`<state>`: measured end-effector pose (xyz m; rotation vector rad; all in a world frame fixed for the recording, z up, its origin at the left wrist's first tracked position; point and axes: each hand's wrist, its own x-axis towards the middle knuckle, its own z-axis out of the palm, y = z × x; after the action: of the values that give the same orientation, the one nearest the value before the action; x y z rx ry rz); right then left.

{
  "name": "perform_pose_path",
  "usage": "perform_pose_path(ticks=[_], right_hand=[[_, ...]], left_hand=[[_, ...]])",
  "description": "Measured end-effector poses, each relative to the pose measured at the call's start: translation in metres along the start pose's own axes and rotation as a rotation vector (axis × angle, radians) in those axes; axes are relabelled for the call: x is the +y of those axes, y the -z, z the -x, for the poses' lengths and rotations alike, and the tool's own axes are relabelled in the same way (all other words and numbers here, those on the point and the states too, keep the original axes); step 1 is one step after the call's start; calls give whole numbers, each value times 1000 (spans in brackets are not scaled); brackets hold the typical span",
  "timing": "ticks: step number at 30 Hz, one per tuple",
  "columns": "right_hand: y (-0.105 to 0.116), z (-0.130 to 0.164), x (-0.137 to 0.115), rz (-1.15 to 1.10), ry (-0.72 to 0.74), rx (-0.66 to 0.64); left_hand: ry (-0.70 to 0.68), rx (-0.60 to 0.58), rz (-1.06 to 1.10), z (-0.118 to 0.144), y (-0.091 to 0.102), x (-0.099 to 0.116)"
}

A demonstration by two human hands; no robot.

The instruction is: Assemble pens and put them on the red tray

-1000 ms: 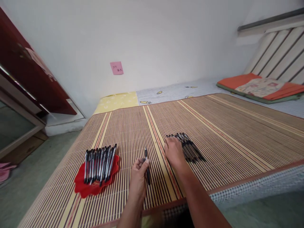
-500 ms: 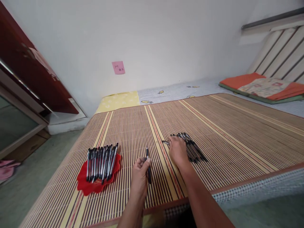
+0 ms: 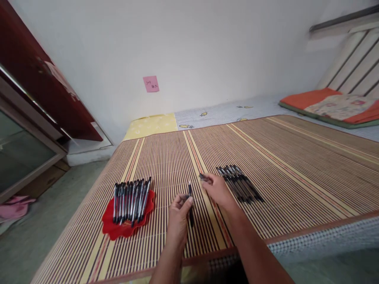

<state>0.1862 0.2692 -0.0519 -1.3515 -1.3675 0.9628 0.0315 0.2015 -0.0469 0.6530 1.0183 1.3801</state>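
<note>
Upright between the thumb and fingers of my left hand (image 3: 179, 209) is a black pen (image 3: 191, 217), its bare pointed tip at the top. My right hand (image 3: 217, 187) pinches a small dark pen cap (image 3: 203, 176), partly hidden by the fingers, a short way to the right of that tip. Just beyond my right hand, several black pens (image 3: 241, 185) lie side by side in a slanted row on the striped mat (image 3: 166, 157). On the left, several clear-barrelled pens with black caps (image 3: 130, 201) rest on a red scalloped cloth (image 3: 111, 225).
The mat covers a bed with a checked sheet (image 3: 219, 114) and a yellow patch (image 3: 154, 125) by the wall. Folded orange bedding (image 3: 314, 98) lies at the far right beside a slatted headboard (image 3: 352, 59). A pink note (image 3: 151, 84) is stuck to the wall.
My right hand has drawn back left from the black pens toward the pen in my left hand, with the cap now showing at its fingertips. The view has shifted slightly.
</note>
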Motion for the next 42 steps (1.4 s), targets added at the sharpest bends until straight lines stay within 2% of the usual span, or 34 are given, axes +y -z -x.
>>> perform_pose_path(ticks=[2, 4, 8, 16, 22, 26, 30, 37, 42], right_hand=[[2, 1, -5, -354, -43, -35], [4, 2, -11, -599, -56, -37], [6, 4, -22, -786, -53, 12], [6, 8, -26, -698, -26, -100], [10, 11, -29, -691, -63, -152], [12, 13, -35, -611, -49, -277], [10, 14, -36, -517, -36, -390], [5, 14, -32, -464, -41, -417], [0, 12, -25, -376, -15, -414]], left_hand=[[-9, -20, -40, 0, 1, 0], [-22, -41, -78, 1, 2, -1], [-47, -68, -151, 1, 2, -3], [-77, -105, -245, 0, 2, -4], [-95, -120, -275, 0, 4, -6], [-94, -117, -268, 1, 4, -4], [-58, -166, -210, 2, 6, -5], [-78, -164, -157, 3, 7, -9], [-136, -109, -184, 7, 4, -7]])
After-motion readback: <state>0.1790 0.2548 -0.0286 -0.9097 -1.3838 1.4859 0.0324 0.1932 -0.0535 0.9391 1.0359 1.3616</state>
